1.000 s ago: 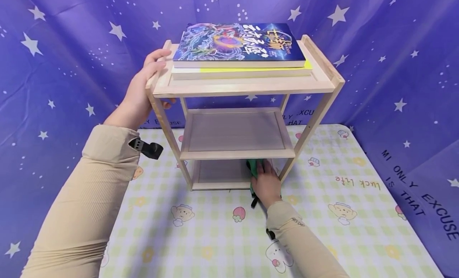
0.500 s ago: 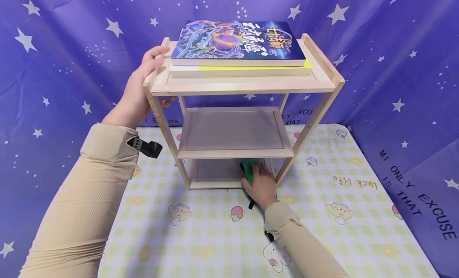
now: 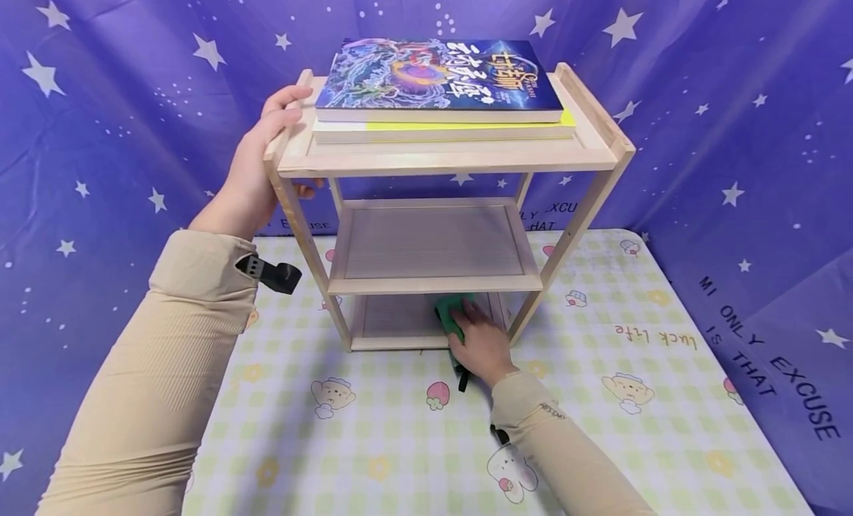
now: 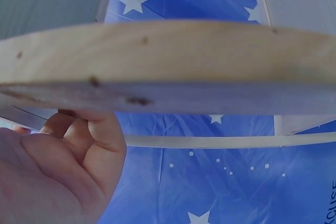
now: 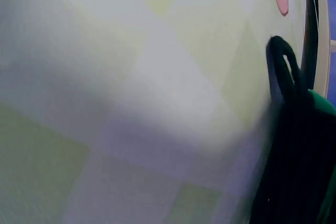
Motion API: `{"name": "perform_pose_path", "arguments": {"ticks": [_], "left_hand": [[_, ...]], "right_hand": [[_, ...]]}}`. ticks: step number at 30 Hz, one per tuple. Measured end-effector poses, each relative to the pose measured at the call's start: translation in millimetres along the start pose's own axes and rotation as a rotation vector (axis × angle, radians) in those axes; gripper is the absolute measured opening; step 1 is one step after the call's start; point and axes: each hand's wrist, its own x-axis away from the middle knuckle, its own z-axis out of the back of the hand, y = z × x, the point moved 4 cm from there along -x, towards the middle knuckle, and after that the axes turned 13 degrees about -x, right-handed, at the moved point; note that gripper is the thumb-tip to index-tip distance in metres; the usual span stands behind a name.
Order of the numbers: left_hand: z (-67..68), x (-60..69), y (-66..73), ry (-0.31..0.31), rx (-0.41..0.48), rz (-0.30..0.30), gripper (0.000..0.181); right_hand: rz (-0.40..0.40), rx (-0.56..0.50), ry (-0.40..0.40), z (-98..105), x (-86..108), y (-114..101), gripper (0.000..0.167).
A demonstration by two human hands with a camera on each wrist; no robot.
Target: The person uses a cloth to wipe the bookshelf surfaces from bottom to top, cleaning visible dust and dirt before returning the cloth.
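Note:
My left hand [image 3: 249, 161] grips the left end of the top of a three-tier wooden shelf [image 3: 436, 285]. Up close in the left wrist view, the curled fingers of that hand [image 4: 79, 166] reach under the pale side rail [image 4: 173, 59]. Down at the bottom board, my right hand [image 3: 483, 346] presses on a green cloth [image 3: 450, 320], its fingers laid forward over it. The cloth overhangs the board's front edge. Its dark side [image 5: 294, 166] and black hanging loop [image 5: 273, 72] show in the right wrist view, where the hand itself is out of sight.
Two stacked books lie on the top board, a blue illustrated one [image 3: 433, 75] over a yellow and white one [image 3: 466, 132]. The shelf stands on a checked tablecloth [image 3: 393, 427]. Purple starry curtains [image 3: 746, 131] hang behind and at the sides.
The right hand and the green cloth have slid left along the bottom board. The left hand keeps its grip on the shelf's top. The whole view has shifted slightly.

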Motion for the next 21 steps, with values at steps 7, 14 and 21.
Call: {"name": "perform_pose_path", "arguments": {"ticks": [7,14,21], "left_hand": [[0.6,0.2,-0.6,0.002,0.001,-0.002,0.032],[0.0,-0.7,-0.8,0.004,0.002,-0.002,0.033],[0.2,-1.0,-0.4,0.001,-0.002,0.000,0.032]], "right_hand": [[0.028,0.040,-0.031,-6.1,-2.9,-6.7,0.043],[0.052,0.033,-0.065,-11.8,-5.5,-16.6,0.044],[0.106,0.041,-0.057,-16.2,-8.6,-28.2,0.044]]}}
